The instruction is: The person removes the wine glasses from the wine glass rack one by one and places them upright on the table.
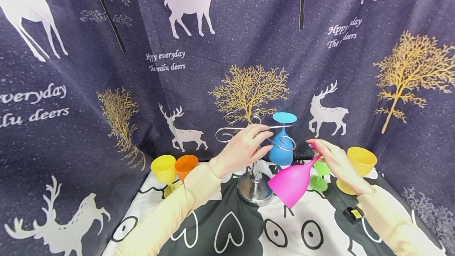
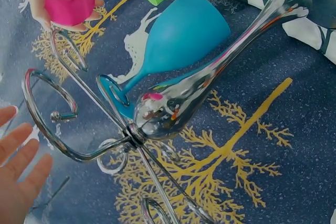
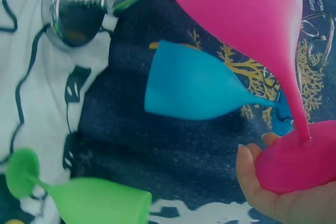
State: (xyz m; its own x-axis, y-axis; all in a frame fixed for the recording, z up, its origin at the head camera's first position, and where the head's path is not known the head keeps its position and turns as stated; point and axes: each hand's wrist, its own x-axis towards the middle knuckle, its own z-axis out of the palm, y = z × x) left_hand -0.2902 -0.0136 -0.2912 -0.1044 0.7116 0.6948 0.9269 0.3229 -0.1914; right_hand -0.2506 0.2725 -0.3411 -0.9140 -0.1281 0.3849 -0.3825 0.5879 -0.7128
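A silver metal goblet rack (image 1: 255, 189) with curled wire arms stands at the middle of the table. From one arm a blue goblet (image 1: 282, 152) hangs upside down by its foot. My right hand (image 1: 337, 163) holds a pink goblet (image 1: 291, 185) by its foot, fingers round the disc, bowl tilted down and leftward, in front of the rack's right side. My left hand (image 1: 242, 147) is up beside the rack's top. In the left wrist view its fingers (image 2: 18, 148) are spread and hold nothing, near a curled wire arm (image 2: 47, 142).
On the right stand a green goblet (image 1: 320, 183) and a yellow goblet (image 1: 361, 162). Another yellow goblet (image 1: 163, 169) and an orange goblet (image 1: 185, 166) stand at the left. A small black object (image 1: 352, 215) lies near my right sleeve. A dark printed curtain (image 1: 227, 50) hangs behind.
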